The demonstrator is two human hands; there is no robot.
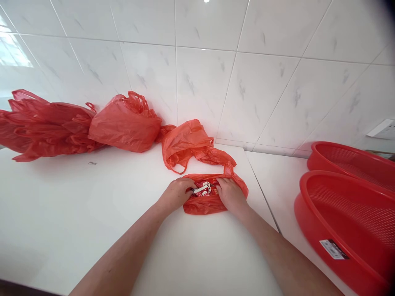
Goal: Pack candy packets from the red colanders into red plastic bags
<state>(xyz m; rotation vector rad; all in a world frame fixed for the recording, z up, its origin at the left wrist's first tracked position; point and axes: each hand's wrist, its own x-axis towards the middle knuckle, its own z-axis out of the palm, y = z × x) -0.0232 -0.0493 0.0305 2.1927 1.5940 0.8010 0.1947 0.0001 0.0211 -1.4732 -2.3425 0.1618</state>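
Observation:
A red plastic bag (205, 206) lies on the white tabletop with its mouth spread wide. Inside it shows a dark red printed packet (206, 190) with white lettering; whether it is one packet or more I cannot tell. My left hand (177, 194) reaches into the left side of the mouth, fingers curled at the packet's left end. At the opposite end, my right hand (230, 194) has its fingers bent down into the bag against the packet. The fingertips of both hands are partly hidden inside the bag.
Behind the hands lies a crumpled red plastic bag (187, 142). Farther left are a full-looking red bag (123, 123) and a heap of red bags (52, 127) against the tiled wall (148, 61). Two red plastic baskets (321, 222) stand at the right, beyond a seam in the tabletop (92, 205).

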